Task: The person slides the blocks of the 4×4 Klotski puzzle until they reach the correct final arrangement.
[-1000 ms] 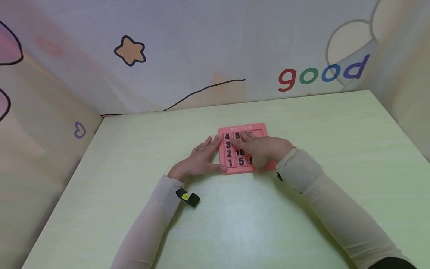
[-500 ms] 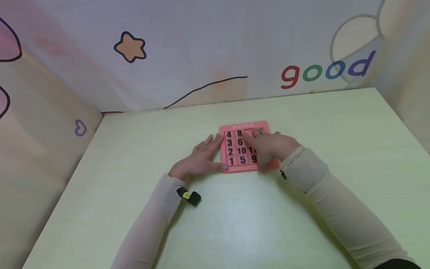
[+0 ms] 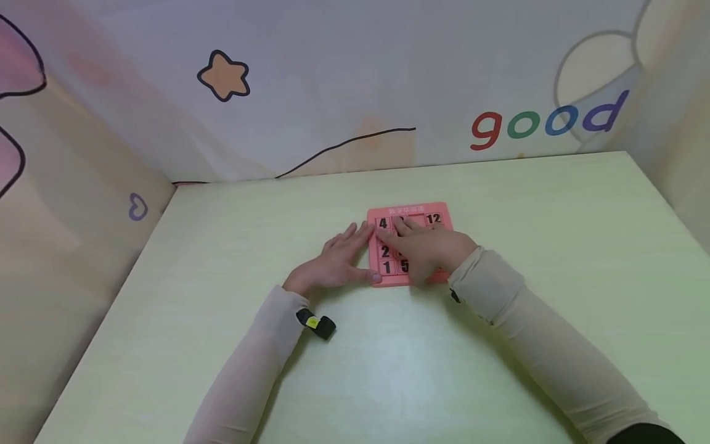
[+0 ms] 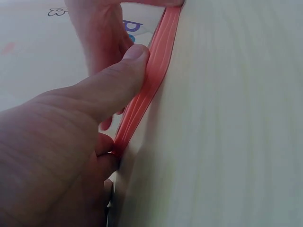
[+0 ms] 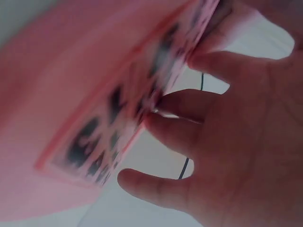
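A pink number sliding puzzle lies flat on the table, its tiles bearing black numbers. My left hand rests at its left side, fingers straight against the edge. The left thumb lies straight at the near left corner, touching the pink side. Over the tiles is my right hand, fingers extended and pointing left, covering several numbers. In the right wrist view, right fingertips touch the tile face, which is blurred. The 12 tile shows at the top right, with a bare slot partly visible to its left.
The pale green table extends around the puzzle. Behind it stands a printed wall with a star and the word "good". A black strap with a yellow mark sits at the left wrist.
The 12 tile has slid right, from the third column to the fourth of the top row. My right hand moved right with it, then back left. The left hand stayed at the edge.
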`<state>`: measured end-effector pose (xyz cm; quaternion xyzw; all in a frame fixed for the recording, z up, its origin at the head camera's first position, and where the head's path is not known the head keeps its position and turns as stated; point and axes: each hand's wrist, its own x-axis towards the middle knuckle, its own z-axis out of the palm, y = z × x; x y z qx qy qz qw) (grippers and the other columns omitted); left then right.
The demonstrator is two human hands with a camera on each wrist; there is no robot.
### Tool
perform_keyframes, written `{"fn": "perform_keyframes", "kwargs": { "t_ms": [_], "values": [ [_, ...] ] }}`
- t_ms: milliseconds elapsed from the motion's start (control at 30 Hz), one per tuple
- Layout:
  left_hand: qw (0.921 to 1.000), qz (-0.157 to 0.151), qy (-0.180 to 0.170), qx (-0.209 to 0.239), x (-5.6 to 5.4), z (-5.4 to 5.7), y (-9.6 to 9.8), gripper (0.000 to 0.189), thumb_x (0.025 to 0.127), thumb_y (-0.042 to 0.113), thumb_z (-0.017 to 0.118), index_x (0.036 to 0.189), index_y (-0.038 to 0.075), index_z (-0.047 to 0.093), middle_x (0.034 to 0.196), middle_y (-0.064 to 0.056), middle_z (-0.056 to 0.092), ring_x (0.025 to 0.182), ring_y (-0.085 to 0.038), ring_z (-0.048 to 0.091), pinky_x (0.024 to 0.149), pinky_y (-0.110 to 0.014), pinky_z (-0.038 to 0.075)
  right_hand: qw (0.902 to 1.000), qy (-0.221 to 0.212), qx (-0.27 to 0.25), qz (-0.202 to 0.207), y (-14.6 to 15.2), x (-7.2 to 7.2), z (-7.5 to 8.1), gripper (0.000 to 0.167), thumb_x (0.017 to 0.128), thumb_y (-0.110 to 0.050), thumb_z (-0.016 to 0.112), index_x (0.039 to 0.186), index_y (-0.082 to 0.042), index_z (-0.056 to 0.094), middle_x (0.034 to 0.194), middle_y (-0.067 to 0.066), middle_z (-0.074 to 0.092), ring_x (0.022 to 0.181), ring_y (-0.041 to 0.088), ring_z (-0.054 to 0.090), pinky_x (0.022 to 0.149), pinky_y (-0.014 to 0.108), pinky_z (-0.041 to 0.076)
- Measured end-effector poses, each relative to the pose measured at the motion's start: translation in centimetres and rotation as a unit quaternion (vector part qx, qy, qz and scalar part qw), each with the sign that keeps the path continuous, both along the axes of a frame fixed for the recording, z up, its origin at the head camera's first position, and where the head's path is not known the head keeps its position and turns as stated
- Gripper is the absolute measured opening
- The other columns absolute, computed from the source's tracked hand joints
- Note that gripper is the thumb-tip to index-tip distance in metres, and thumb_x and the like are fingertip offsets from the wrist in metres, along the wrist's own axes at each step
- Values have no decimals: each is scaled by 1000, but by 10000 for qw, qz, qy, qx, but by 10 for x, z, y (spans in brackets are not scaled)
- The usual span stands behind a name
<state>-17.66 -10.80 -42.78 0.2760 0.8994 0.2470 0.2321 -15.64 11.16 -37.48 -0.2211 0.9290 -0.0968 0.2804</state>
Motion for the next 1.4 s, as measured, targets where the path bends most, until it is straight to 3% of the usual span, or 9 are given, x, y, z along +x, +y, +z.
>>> {"fn": "perform_keyframes", "kwargs": {
  "t_ms": [100, 233, 333, 433, 567, 700, 867, 1167, 1400],
  "values": [
    [10000, 24, -76, -17, 1, 1, 1, 103, 91, 53, 70, 164, 26, 3, 169, 7, -3, 151, -11, -16, 121, -45, -5, 9999, 18, 78, -118, -2, -2, 1, 121, 70, -9, 85, 164, -26, 11, 168, 17, 2, 154, 34, -1, 115, 68, 14],
    [9999, 35, -87, -44, 1, 1, 2, 103, 90, 54, 70, 164, 24, 3, 169, 6, -2, 151, -11, -15, 121, -44, -5, 9996, 8, 147, -224, 0, -1, 2, 118, 72, -18, 88, 164, -22, 15, 168, 17, 4, 153, 34, 3, 111, 63, 28],
    [10000, 35, -51, -30, 1, 1, 1, 103, 91, 52, 70, 164, 23, 4, 169, 5, -1, 152, -12, -15, 122, -43, -4, 9992, 142, 213, -314, 2, 0, 4, 116, 73, -25, 90, 163, -17, 18, 167, 19, 9, 153, 37, 8, 111, 67, 24],
    [10000, 37, -38, 8, 1, 2, 1, 103, 91, 51, 70, 164, 22, 4, 169, 4, 0, 152, -13, -14, 122, -42, -4, 9978, 368, 339, -428, 3, 1, 5, 116, 71, -32, 92, 162, -10, 22, 163, 26, 18, 150, 43, 16, 110, 77, 11],
    [10000, 36, -51, 16, 0, 2, 1, 103, 91, 51, 70, 164, 21, 4, 169, 4, -1, 152, -13, -14, 121, -42, -5, 9951, 597, 521, -599, 4, 2, 5, 118, 68, -42, 94, 159, -5, 29, 156, 32, 30, 144, 47, 26, 106, 79, 14],
    [10000, 45, -55, -2, 0, 1, 1, 103, 91, 52, 70, 164, 22, 3, 169, 4, -1, 152, -12, -14, 121, -43, -5, 9963, 505, 357, -593, 3, 2, 4, 118, 70, -38, 94, 161, -10, 25, 162, 29, 18, 149, 46, 14, 110, 76, 11],
    [10000, -38, -14, -30, -1, 1, 1, 103, 91, 54, 69, 164, 22, 3, 169, 4, -1, 152, -14, -14, 122, -44, -5, 9988, 470, -52, -112, -3, 2, 0, 118, 75, -36, 90, 164, -19, 14, 168, 18, -1, 153, 38, -3, 115, 69, 3],
    [9999, -88, 45, -73, 0, 5, 1, 104, 91, 55, 68, 164, 24, 1, 169, 6, -4, 151, -12, -16, 121, -44, -5, 9980, 491, -400, 67, -10, -2, -4, 121, 76, -38, 89, 164, -22, 7, 169, 8, 10, 154, 29, 9, 118, 64, 9],
    [10000, -40, 33, -83, 0, 1, -1, 103, 91, 56, 68, 163, 27, 0, 169, 7, -5, 151, -11, -15, 121, -44, -5, 9986, 416, -312, -37, -9, 0, -3, 122, 76, -40, 89, 164, -19, 8, 169, 10, 9, 153, 36, 7, 116, 67, 12]
  ]
}}
